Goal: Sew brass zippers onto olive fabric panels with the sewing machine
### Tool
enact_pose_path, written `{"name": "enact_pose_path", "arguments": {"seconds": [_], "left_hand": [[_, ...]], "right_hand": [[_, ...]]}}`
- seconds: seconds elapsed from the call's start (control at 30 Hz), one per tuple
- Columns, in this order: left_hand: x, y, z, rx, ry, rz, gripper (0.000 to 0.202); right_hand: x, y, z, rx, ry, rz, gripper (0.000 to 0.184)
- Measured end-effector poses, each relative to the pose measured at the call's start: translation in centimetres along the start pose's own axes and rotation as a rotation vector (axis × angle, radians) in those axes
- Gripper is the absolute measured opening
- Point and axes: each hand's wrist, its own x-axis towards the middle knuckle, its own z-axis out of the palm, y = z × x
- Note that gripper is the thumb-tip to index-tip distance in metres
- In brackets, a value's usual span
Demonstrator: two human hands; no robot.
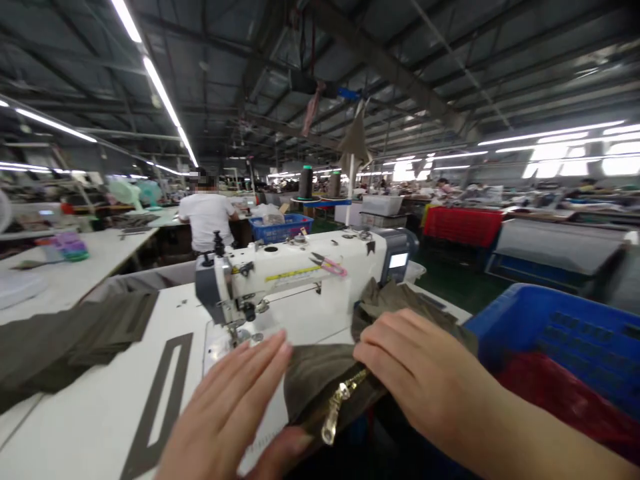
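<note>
A white tabletop [85, 417] carries an industrial sewing machine [285, 293], with pink-handled thread snips [331, 265] and a yellow tape scale [290, 274] on its body and a lit display [399, 261] at its right end. On the left lies a stack of olive-brown fabric panels [95, 333]; nearer the machine, a flat slotted piece [174, 373] lies on the white surface. The workshop stretches back under a dark metal roof [210, 60] with tube lights [163, 90], and a co-worker in a white shirt [207, 217] is at another station.

A blue plastic crate [520, 313] at the right holds crumpled red material [555, 387]. Beyond the machine, a blue basket [285, 231] contains clear plastic bags [270, 215]; farther right is a red crate [463, 225].

The zippered fabric piece [320, 367], with its gold zipper pull [330, 420], is between the hands at the front of the machine. The right hand [425, 373] has its grip closed over this cloth, fingers curled. The left hand [230, 407] has a loose, spread grip, fingers straight and thumb beside the cloth's edge; whether the thumb presses it, I cannot tell.
</note>
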Motion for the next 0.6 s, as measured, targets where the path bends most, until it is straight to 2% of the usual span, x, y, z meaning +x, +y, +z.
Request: {"name": "enact_pose_path", "arguments": {"seconds": [0.1, 0.17, 0.23, 0.3, 0.37, 0.5, 0.6], "left_hand": [[3.0, 2.7, 0.1, -0.358, -0.336, -0.192, 0.018], [3.7, 2.8, 0.6, -0.530, -0.441, -0.408, 0.019], [2.8, 1.9, 0.9, -0.642, -0.446, -0.593, 0.030], [1.3, 0.7, 0.8, -0.733, -0.417, -0.732, 0.037], [-0.1, -0.2, 0.5, -0.816, -0.398, -0.820, 0.039], [-1.0, -0.5, -0.1, -0.874, -0.381, -0.844, 0.042], [-0.7, -0.1, -0.4, -0.870, -0.371, -0.834, 0.043]], "right_hand": [[1.9, -2.6, 2.1, 0.152, 0.043, -0.071, 0.036], [2.5, -3.2, 3.3, 0.258, 0.080, -0.029, 0.029], [2.6, -3.1, 4.2, 0.327, 0.180, 0.103, 0.016], [2.4, -2.7, 4.8, 0.391, 0.270, 0.269, 0.014], [2.0, -2.6, 5.4, 0.504, 0.241, 0.387, 0.017], [2.1, -3.2, 7.0, 0.726, 0.062, 0.482, 0.008], [2.9, -3.5, 7.7, 0.758, 0.096, 0.520, 0.004]]}}
